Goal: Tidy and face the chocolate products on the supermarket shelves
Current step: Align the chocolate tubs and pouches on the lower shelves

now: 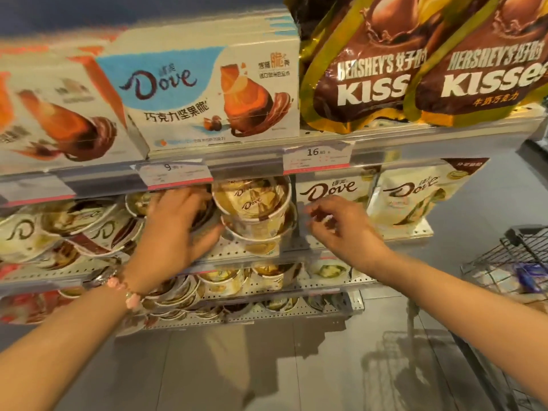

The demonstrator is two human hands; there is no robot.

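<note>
Left hand (181, 229) reaches onto the middle shelf (255, 253), fingers spread and laid against a dark Dove tub mostly hidden behind the palm; thumb side sits right beside the stacked Dove tubs (255, 212). Looks like it is pressing or steadying the tub to slide it into line, but whether the fingers actually wrap it cannot be told, as the hand is blurred and covers it. Right hand (341, 226) hovers in front of the white Dove pouch (329, 189), fingers loosely curled, holding nothing, apart from the tub stack; probably poised to catch or square the stack from the other side.

The stack is two gold tubs, the top one tilted so its lid faces out, right at the shelf's front edge under the price tag rail (178, 176). To the left, a heap of Dove tubs (74, 229) lies tipped and overlapping, not faced.

Above: Dove nut-crisp box (207, 93) and Hershey's Kisses bags (415, 69), the bags leaning over the shelf lip. A second Dove pouch (415, 197) stands right of the first. Lower shelves hold more jumbled tubs. Shopping cart (510, 262) is near the right arm. The overhanging rail limits lift room, and the left heap crowds the left hand.
</note>
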